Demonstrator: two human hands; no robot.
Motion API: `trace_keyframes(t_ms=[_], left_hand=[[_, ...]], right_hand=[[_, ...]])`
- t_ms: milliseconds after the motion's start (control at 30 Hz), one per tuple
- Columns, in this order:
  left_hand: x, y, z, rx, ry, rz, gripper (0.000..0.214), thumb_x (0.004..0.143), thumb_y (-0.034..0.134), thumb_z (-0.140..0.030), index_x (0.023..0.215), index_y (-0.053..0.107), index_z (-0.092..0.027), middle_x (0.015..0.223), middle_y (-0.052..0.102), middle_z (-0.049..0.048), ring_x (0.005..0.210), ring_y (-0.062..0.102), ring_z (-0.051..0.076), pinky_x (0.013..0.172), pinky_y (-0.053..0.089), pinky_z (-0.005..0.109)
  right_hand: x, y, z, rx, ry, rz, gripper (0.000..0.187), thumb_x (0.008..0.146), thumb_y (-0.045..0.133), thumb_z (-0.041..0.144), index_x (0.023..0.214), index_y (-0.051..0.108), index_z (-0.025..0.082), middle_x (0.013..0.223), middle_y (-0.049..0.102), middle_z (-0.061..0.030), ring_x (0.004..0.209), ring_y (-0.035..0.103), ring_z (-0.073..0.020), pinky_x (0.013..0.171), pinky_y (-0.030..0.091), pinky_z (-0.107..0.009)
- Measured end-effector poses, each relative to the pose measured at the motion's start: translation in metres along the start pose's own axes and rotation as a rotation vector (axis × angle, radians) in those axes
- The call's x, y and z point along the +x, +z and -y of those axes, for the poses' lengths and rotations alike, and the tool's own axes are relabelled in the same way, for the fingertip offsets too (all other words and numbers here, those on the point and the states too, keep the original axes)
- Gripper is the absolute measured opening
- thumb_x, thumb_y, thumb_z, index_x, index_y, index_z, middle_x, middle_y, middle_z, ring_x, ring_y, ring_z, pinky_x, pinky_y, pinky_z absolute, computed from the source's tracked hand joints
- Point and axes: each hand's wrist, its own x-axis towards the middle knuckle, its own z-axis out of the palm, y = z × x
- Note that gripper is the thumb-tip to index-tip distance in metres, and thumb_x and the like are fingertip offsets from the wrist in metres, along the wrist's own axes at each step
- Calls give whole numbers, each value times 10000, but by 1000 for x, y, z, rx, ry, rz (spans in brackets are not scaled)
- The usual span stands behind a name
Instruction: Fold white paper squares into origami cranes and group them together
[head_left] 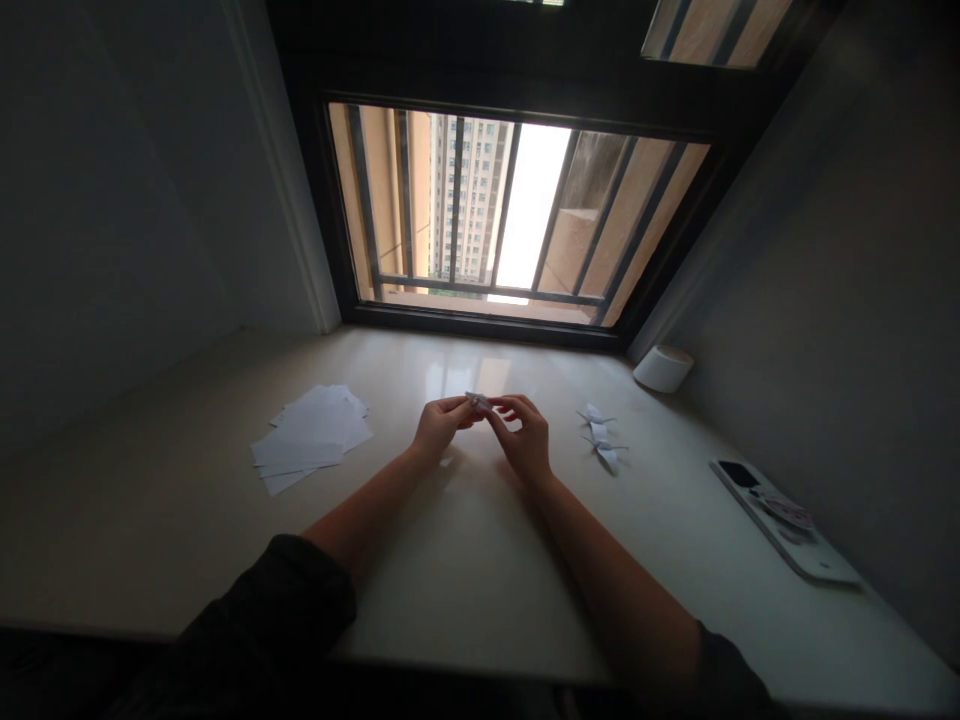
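My left hand (439, 425) and my right hand (527, 435) meet over the middle of the pale desk (465, 560). Both pinch a small folded piece of white paper (478, 401) between their fingertips, just above the desk top. A loose stack of white paper sheets (311, 437) lies to the left of my left hand. Three small folded paper figures (601, 437) lie in a short row to the right of my right hand.
A barred window (510, 215) fills the wall beyond the desk. A small white round container (663, 368) stands at the back right corner. A flat white device with a dark patch (780, 518) lies along the right side. Walls close in on both sides.
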Motion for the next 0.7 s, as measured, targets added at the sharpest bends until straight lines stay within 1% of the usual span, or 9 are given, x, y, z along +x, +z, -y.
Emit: trace_keyframes(t_ms=[100, 167, 300, 500, 600, 700], left_hand=[[1, 0, 1, 7, 6, -14, 399, 612, 727, -466, 856, 736, -150, 769, 710, 71, 737, 632, 188, 755, 481, 336], [1, -1, 1, 31, 23, -14, 382, 616, 722, -466, 828, 738, -149, 747, 707, 67, 727, 629, 188, 738, 482, 330], [1, -1, 1, 99, 68, 1, 372, 654, 685, -481, 813, 738, -148, 742, 708, 73, 737, 637, 202, 714, 476, 324], [1, 0, 0, 160, 141, 18, 416, 736, 602, -509, 867, 722, -133, 795, 714, 98, 788, 657, 221, 702, 486, 317], [1, 0, 3, 197, 211, 34, 386, 751, 601, -480, 909, 714, -146, 838, 719, 88, 799, 663, 213, 704, 496, 309], [0, -1, 6, 298, 294, 37, 321, 758, 616, -426, 938, 713, -179, 863, 723, 65, 813, 666, 205, 736, 501, 305]], right_hand=[[1, 0, -1, -40, -1, 13, 238, 732, 667, 385, 918, 661, 237, 875, 655, -45, 747, 594, -191, 659, 488, -328], [1, 0, -3, -55, 15, 7, 236, 721, 678, 393, 894, 659, 233, 853, 662, -40, 729, 593, -188, 658, 483, -330], [0, 1, -5, -30, 38, -11, 205, 742, 654, 394, 860, 665, 226, 822, 675, -34, 719, 604, -184, 658, 477, -328], [1, 5, -7, 7, 83, -11, 241, 778, 601, 432, 832, 658, 204, 792, 671, -44, 687, 603, -175, 644, 485, -320], [1, 5, -8, -1, 83, -25, 242, 802, 573, 424, 807, 640, 192, 789, 652, -43, 676, 590, -160, 618, 486, -297], [2, 5, -8, -36, 54, -36, 218, 817, 555, 390, 773, 624, 188, 784, 632, -46, 690, 577, -159, 607, 483, -285]])
